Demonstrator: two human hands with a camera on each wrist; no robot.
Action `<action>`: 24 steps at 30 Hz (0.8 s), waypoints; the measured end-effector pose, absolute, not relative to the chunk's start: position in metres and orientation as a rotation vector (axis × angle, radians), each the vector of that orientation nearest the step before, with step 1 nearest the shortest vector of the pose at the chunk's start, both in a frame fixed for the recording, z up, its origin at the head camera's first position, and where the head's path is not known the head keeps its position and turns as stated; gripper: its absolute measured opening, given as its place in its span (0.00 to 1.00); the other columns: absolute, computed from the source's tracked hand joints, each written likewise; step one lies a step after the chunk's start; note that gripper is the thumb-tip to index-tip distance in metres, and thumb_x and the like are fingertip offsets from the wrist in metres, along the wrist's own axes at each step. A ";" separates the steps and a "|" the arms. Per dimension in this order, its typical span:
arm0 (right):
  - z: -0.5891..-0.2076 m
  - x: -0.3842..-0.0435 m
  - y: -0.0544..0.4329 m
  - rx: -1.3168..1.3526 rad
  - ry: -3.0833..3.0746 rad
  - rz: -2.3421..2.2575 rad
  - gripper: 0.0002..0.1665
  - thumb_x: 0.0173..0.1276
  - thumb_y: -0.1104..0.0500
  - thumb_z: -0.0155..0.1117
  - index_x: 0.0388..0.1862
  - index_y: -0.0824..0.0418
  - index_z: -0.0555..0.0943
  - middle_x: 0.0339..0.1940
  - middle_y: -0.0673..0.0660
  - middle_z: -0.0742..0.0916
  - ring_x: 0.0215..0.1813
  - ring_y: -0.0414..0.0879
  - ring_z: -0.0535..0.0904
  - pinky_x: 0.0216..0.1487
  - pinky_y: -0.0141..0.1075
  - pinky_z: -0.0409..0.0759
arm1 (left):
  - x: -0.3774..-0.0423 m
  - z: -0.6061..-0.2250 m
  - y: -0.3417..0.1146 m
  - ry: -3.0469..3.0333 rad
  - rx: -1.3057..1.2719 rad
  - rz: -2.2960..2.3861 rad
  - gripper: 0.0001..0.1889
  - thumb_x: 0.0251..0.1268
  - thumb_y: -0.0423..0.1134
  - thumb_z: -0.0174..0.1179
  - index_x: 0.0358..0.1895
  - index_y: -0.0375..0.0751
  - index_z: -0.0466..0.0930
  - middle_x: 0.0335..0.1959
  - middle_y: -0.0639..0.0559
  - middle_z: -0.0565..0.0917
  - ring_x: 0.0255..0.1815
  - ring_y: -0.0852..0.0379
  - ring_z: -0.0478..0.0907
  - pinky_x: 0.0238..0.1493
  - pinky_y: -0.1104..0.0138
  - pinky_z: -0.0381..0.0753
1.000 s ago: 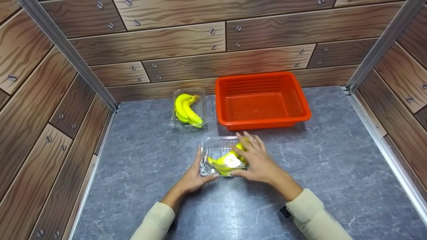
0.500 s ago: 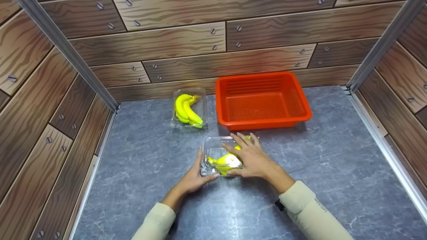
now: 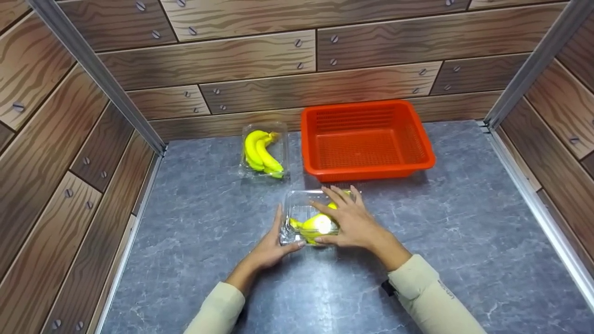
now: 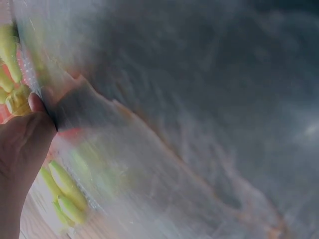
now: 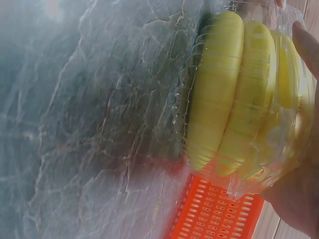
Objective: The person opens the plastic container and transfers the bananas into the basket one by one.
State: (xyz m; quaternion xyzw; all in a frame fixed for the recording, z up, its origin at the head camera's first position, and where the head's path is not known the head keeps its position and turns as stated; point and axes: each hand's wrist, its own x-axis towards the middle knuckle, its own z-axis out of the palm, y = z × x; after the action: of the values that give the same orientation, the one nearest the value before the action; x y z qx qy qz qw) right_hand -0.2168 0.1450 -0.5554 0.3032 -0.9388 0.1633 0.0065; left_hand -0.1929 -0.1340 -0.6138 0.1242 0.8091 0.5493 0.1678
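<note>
Clear plastic box (image 3: 302,202) with yellow bananas (image 3: 315,226) inside lies just on the near side of the red basket (image 3: 371,173). Straight fingers of the left hand (image 3: 270,248) rest along its left side, thumb at the edge farthest from the basket; the right hand (image 3: 355,226) spreads loosely over its top, touching it, unclenched. Left of the basket, a 2nd box (image 3: 280,150) holds 1 more bunch (image 3: 263,155). Grey marbled table (image 3: 195,232) runs under the basket, with a wood-patterned wall (image 3: 246,60) behind it

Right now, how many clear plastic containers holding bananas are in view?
2. The near container sits beneath the right hand, the left hand at its left edge; the far container lies left of the red basket. None appears hidden.
</note>
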 end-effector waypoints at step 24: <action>-0.556 -0.221 0.145 0.909 -2.994 0.515 0.55 0.62 0.17 0.62 0.85 0.32 0.62 0.91 0.58 0.58 0.90 0.64 0.54 0.86 0.73 0.43 | -0.194 -0.615 -0.134 2.300 0.341 1.564 0.68 0.63 0.56 0.76 0.89 0.56 0.25 0.90 0.39 0.45 0.90 0.34 0.47 0.88 0.37 0.45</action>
State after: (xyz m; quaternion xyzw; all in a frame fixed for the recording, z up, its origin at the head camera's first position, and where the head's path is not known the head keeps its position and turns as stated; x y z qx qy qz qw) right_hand -0.2207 0.1449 -0.5557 0.2866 -0.9441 0.1624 -0.0148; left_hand -0.1936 -0.1345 -0.6149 0.1201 0.8090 0.5502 0.1688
